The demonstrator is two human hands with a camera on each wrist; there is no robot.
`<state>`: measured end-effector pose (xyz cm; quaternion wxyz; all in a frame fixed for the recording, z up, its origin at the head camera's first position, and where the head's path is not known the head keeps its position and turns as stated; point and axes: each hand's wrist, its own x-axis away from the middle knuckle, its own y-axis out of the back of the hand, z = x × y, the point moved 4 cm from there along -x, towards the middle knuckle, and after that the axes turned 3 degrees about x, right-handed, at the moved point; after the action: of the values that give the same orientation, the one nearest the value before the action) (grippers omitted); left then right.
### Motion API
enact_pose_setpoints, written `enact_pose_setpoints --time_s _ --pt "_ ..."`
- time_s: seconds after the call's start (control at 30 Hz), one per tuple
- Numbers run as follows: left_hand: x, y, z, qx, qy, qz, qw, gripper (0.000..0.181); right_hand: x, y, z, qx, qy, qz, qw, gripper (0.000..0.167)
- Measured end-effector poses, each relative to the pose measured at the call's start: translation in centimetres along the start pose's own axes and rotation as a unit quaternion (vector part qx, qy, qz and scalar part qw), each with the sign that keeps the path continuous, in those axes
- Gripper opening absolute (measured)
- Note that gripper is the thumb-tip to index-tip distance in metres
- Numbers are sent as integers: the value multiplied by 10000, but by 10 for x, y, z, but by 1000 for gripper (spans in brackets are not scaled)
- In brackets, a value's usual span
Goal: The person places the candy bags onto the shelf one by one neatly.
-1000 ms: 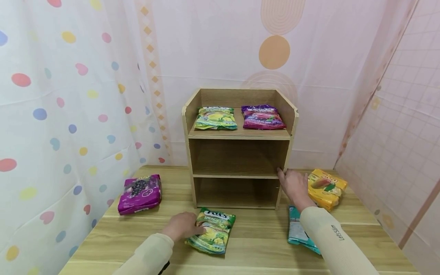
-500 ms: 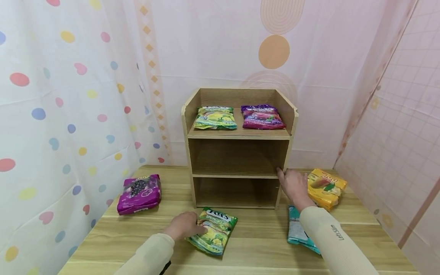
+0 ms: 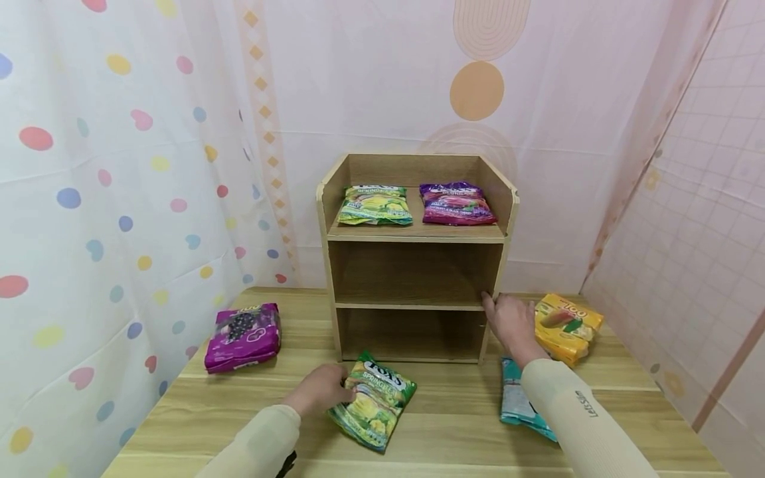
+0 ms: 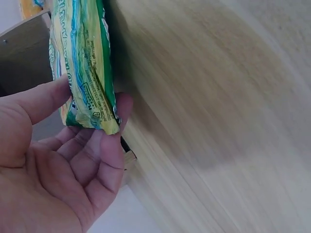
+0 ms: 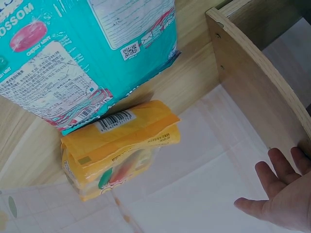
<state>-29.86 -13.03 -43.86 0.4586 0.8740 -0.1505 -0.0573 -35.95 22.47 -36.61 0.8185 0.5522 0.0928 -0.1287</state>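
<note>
My left hand (image 3: 321, 390) pinches the left edge of a green and yellow Fox's Spring Tea candy bag (image 3: 376, 403), tilted just in front of the wooden shelf (image 3: 412, 307). In the left wrist view the bag's end sits between thumb and fingers. At the shelf's right side, my right hand (image 3: 512, 324) holds the side panel by its front edge, the thumb on the inner side. Its other fingers (image 5: 272, 179) are spread beside the panel's outer face in the right wrist view, where the thumb is out of sight.
On the shelf's top level lie a green-yellow candy bag (image 3: 375, 205) and a purple one (image 3: 457, 203). A purple grape packet (image 3: 244, 337) is at the table's left; a yellow mango packet (image 3: 566, 326) and a teal candy bag (image 3: 521, 401) are by the right arm. Curtains (image 3: 388, 86) surround the table.
The green candy bag has turned clockwise and shifted slightly right in my left hand, its upper end now raised closer to the shelf. My right hand has stayed on the panel.
</note>
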Motion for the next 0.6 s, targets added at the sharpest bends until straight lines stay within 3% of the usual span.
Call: enact_pose_setpoints --time_s 0.23,0.6 --pt "-3 0 0 42 -277 -21 9996 13 0 0 0 -12 39 -21 10000 57" --pt "-3 2 -1 538 -578 54 9969 9 0 0 0 25 76 -89 9999 55"
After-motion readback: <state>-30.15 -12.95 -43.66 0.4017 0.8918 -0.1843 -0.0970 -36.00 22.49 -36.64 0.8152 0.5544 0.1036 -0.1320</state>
